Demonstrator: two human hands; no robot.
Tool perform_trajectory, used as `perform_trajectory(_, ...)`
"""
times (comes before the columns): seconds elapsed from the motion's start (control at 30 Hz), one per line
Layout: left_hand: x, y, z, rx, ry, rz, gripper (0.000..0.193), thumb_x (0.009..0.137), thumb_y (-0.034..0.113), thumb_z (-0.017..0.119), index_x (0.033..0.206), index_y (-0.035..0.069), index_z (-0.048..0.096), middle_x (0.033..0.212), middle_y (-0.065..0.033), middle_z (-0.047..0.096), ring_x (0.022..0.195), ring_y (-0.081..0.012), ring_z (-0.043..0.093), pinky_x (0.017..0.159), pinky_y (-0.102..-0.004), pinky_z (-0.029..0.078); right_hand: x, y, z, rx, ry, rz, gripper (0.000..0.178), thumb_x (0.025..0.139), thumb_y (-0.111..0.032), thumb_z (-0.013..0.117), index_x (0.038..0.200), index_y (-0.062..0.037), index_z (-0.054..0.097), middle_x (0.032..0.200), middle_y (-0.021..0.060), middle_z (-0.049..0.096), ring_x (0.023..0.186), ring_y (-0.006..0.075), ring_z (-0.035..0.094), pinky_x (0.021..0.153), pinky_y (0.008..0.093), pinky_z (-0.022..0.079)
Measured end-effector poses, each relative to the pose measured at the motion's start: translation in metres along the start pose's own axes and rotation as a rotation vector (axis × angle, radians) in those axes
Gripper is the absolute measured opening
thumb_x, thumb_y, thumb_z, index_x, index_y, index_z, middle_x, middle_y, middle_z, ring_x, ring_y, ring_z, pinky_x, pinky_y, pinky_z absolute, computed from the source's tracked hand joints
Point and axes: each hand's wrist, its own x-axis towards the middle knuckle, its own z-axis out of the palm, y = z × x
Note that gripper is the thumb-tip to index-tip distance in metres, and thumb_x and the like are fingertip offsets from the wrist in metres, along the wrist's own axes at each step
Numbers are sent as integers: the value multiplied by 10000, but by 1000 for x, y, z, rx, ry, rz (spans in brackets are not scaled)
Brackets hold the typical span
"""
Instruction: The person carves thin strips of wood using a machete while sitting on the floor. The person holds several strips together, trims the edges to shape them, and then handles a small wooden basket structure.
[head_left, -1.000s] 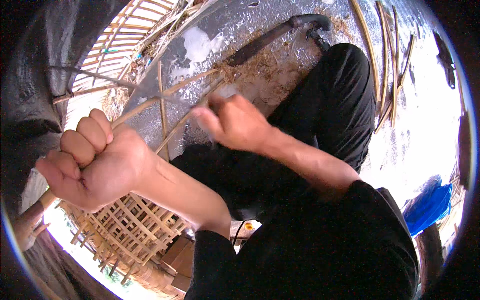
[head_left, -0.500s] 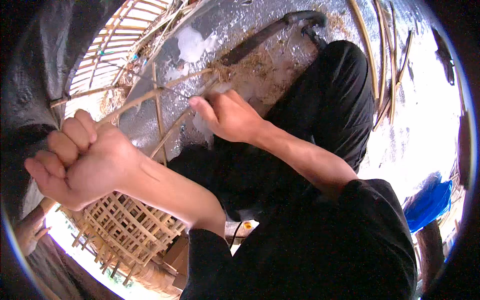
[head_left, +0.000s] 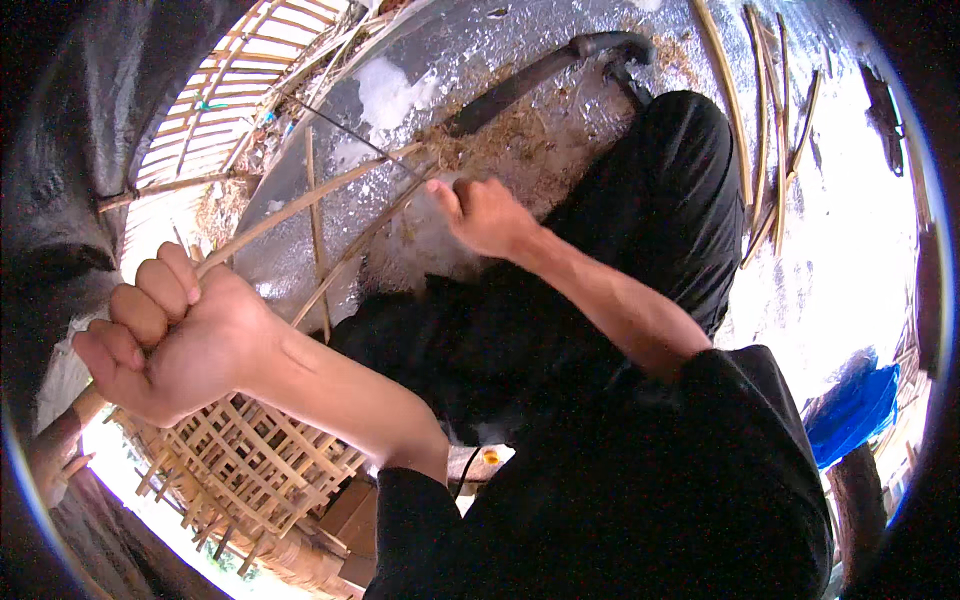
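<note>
My left hand (head_left: 175,345) is closed in a fist around the near end of a pale bamboo strip (head_left: 300,210). The strip slants away to the upper right, and its far end lies near brown shavings (head_left: 480,150). To the right, my right hand (head_left: 490,220) grips a knife with a long, thin, dark blade (head_left: 350,132); its handle is hidden in my fingers. The blade points to the upper left and crosses over the strip near its far end. Below lies a second thin strip (head_left: 365,240), and another (head_left: 317,220) runs nearly upright.
A dark, long tool with a hooked end (head_left: 530,82) lies on the shiny grey sheet (head_left: 450,60). Several sticks (head_left: 775,110) lie at the right. A woven bamboo basket (head_left: 255,465) is at lower left, a blue plastic bag (head_left: 860,410) at lower right. Slatted bamboo (head_left: 235,75) stands at upper left.
My right hand has moved right with the knife, whose blade has slid toward the strip's far end. My left hand, still closed on the strip, has shifted slightly right and down.
</note>
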Motion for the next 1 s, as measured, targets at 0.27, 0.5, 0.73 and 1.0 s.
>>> perform_trajectory(0.27, 1, 9, -12, -4, -46, -42, 470, 952, 259, 439, 597, 218, 133, 532, 48, 78, 477, -100, 85, 501, -294, 145, -2, 19, -8, 29, -59, 75, 613, 1006, -477, 419, 752, 33, 644, 715, 315, 596, 775, 497, 603, 721, 536, 489)
perform_trajectory(0.5, 7, 8, -12, 94, 151, 41, 463, 930, 233, 448, 599, 215, 125, 539, 35, 67, 472, -97, 69, 495, -295, 145, -19, -23, 11, -5, 93, -110, 554, 997, -469, 433, 887, 32, 640, 834, 293, 633, 854, 499, 605, 774, 545, 484)
perform_trajectory(0.73, 9, -9, 7, 100, 324, 114, 451, 885, 203, 476, 592, 201, 132, 549, 41, 70, 468, -98, 65, 481, -298, 110, -20, -57, -3, -19, 84, -120, 545, 993, -479, 436, 878, -1, 671, 751, 299, 629, 748, 487, 633, 707, 555, 521)
perform_trajectory(1.0, 19, 2, -4, 129, 215, 64, 463, 904, 202, 463, 600, 214, 114, 553, 39, 62, 472, -107, 67, 483, -302, 128, -1, -35, -12, -112, -196, 92, 639, 995, -542, 360, 943, 13, 671, 790, 318, 631, 811, 489, 634, 763, 551, 508)
